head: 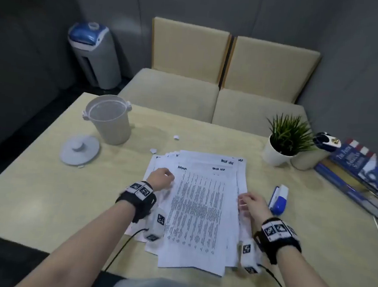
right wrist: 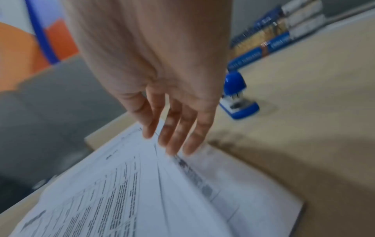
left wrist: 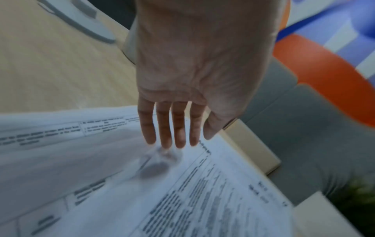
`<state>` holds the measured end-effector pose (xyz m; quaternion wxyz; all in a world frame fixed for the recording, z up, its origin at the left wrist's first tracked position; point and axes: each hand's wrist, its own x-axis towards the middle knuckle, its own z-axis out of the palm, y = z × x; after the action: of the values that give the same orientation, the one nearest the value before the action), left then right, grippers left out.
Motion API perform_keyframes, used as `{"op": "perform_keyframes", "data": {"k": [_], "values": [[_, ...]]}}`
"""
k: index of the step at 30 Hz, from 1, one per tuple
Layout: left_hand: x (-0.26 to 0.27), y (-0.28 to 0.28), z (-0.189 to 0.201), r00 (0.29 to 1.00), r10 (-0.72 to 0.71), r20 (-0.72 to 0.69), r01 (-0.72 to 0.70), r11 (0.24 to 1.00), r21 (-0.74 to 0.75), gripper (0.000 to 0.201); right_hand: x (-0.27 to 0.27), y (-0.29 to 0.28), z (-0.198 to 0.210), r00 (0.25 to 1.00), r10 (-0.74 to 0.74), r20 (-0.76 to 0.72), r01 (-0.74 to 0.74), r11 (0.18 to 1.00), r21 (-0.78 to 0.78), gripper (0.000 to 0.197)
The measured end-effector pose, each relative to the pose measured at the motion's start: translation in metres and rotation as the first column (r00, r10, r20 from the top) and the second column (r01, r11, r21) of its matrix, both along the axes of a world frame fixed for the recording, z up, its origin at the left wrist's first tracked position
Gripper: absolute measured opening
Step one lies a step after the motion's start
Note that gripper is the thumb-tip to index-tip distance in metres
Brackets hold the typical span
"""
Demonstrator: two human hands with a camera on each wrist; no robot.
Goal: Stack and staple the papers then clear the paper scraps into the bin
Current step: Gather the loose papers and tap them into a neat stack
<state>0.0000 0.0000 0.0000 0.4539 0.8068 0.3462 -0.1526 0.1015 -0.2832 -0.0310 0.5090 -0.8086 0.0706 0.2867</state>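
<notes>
Left hand [head: 161, 177] flat on left edge of papers [head: 197, 212], fingers [left wrist: 162, 128] straight, slightly spread, holding nothing. Right hand [head: 251, 203] at opposite edge, fingers [right wrist: 176, 128] straight, tips touching sheets; no pinch. Both flank loose fanned pile, probably to square it. Stapler [head: 279, 199] just outside right hand, handy for next step. Scraps [head: 176, 137] beyond left fingertips, near open bin [head: 108, 119].

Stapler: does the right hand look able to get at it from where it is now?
Probably yes. The stapler lies on bare table just right of the right hand, whose fingers rest straight on the papers, holding nothing.
</notes>
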Motion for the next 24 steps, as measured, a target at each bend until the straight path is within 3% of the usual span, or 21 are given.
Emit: {"op": "perform_keyframes", "data": {"k": [4,8,13,18,21,24], "values": [[0.006,0.000,-0.004,0.994,0.066,-0.091,-0.057,0.993,0.101,0.041,0.007,0.007,-0.008,0.991,-0.125,0.044,0.129,0.987,-0.091,0.024],[0.012,-0.001,-0.003,0.957,0.156,-0.243,-0.126,0.983,0.132,0.061,-0.001,0.014,-0.011,0.982,-0.153,0.113,0.177,0.952,-0.250,0.033],[0.013,-0.003,-0.009,0.920,0.257,-0.296,-0.214,0.962,0.171,0.069,-0.007,0.022,-0.009,0.984,-0.117,0.131,0.162,0.889,-0.428,0.043],[0.007,-0.004,-0.007,0.900,0.329,-0.285,-0.313,0.944,0.103,0.076,-0.006,0.030,-0.004,0.988,-0.144,0.061,0.156,0.929,-0.336,0.047],[0.003,-0.004,-0.009,0.898,0.392,-0.200,-0.390,0.919,0.055,0.076,-0.006,0.033,0.000,0.986,-0.168,0.015,0.167,0.954,-0.249,0.051],[0.004,-0.006,-0.012,0.899,0.418,-0.132,-0.432,0.896,-0.106,0.077,-0.005,0.037,0.001,0.990,-0.133,-0.043,0.119,0.963,-0.240,0.047]]}}
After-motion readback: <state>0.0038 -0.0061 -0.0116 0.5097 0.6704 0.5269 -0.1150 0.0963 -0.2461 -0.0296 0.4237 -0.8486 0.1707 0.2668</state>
